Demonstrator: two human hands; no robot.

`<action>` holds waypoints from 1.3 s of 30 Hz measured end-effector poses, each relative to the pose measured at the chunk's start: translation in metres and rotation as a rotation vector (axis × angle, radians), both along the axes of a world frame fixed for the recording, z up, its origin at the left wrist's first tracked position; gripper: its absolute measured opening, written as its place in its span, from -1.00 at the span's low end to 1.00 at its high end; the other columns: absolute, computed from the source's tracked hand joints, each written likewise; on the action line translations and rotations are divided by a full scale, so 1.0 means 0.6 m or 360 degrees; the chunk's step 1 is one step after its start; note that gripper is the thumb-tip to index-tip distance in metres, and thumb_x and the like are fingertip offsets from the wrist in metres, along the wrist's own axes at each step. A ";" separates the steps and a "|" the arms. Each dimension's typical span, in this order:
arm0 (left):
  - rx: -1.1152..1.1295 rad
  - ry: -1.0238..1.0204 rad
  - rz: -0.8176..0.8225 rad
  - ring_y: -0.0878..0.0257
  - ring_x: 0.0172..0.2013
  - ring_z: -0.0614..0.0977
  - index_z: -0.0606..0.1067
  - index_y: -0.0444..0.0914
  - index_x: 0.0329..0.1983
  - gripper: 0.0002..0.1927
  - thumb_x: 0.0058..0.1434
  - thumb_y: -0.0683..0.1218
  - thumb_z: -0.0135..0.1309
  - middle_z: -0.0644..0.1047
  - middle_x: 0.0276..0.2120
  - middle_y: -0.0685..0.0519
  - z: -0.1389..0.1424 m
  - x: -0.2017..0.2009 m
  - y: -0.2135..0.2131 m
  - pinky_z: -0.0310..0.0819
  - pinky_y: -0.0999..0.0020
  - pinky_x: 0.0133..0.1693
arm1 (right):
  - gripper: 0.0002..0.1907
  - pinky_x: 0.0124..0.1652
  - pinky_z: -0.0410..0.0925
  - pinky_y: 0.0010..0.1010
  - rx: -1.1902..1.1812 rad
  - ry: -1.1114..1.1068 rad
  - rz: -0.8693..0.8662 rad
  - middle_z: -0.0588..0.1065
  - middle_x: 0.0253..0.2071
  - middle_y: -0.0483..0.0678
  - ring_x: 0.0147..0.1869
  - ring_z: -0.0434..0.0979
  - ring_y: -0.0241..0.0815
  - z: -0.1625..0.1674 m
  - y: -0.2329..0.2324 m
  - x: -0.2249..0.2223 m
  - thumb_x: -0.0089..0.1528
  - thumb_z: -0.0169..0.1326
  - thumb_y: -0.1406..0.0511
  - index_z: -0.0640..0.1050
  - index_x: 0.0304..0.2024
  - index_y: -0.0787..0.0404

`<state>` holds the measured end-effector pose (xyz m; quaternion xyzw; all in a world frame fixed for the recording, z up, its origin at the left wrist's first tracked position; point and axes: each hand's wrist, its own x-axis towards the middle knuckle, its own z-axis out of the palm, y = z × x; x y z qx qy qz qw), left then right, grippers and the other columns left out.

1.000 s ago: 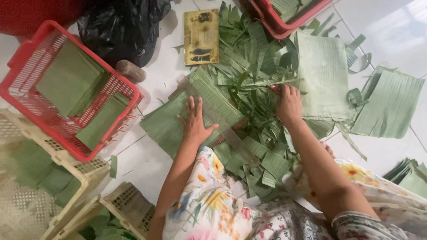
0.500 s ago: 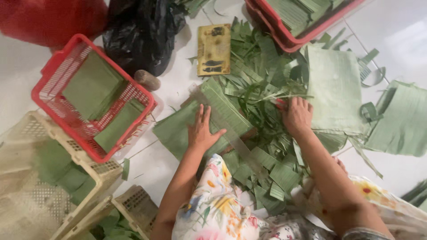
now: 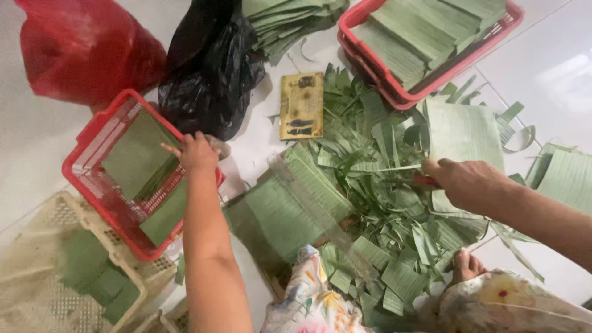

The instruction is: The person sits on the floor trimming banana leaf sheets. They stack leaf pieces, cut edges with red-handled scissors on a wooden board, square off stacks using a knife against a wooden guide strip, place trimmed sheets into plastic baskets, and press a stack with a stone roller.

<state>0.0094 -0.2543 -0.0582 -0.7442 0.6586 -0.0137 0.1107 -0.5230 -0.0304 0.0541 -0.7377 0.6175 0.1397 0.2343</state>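
Note:
My left hand [image 3: 197, 151] reaches over the rim of a red basket [image 3: 83, 163] at the left. Its fingertips rest at the corner of the cut green leaf sheets [image 3: 135, 157] stacked inside; whether it pinches a sheet I cannot tell. Over a heap of leaf scraps [image 3: 382, 203], my right hand [image 3: 462, 182] is shut on a red-handled knife [image 3: 422, 180] whose thin blade points left. Between my arms lies a stack of trimmed leaf rectangles [image 3: 290, 203] with a clear plastic strip [image 3: 320, 216] across it.
A second red basket [image 3: 370, 58] full of leaf sheets stands top right. A black bag [image 3: 209, 68] and a red bag [image 3: 86, 49] sit at the top left, and a cream basket [image 3: 43, 290] at the lower left. A yellow card [image 3: 301, 106] lies on the white floor.
My left hand has lifted off the leaf stack and swung left to the red basket. My right hand has shifted right over the scraps. The view has tilted upward.

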 end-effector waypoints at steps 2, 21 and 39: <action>-0.0156 0.0018 -0.0010 -0.19 0.22 0.45 0.46 -0.19 0.10 -0.30 -0.09 0.13 0.40 0.53 0.10 -0.15 -0.008 -0.017 0.004 -0.52 -0.41 0.34 | -0.67 -0.26 0.49 0.00 0.0187 0.0116 -0.0065 0.58 -0.27 -0.01 -0.25 0.67 0.10 0.045 0.012 -0.022 0.22 -0.07 0.34 0.36 0.05 -0.01; -0.0449 0.3482 0.0648 0.09 -0.34 0.64 0.44 -0.25 -0.02 -0.66 0.24 0.02 0.13 0.60 -0.20 -0.05 0.262 -0.163 0.329 0.61 0.11 -0.30 | -0.72 -0.31 0.44 -0.01 -0.0318 -0.0720 0.0063 0.55 -0.41 0.10 -0.34 0.60 0.19 0.146 0.137 -0.026 0.16 0.13 0.20 0.45 -0.13 0.15; 0.0330 0.4282 0.0733 -0.16 -0.14 0.66 0.40 -0.42 0.11 -0.45 0.18 0.06 0.03 0.59 -0.17 -0.24 0.376 -0.452 0.771 0.60 -0.09 -0.08 | -0.37 -0.06 0.45 -0.18 -0.0571 -0.1560 0.0247 0.55 0.04 0.07 -0.01 0.60 0.04 0.261 0.298 -0.037 0.32 0.04 0.29 0.27 0.45 -0.05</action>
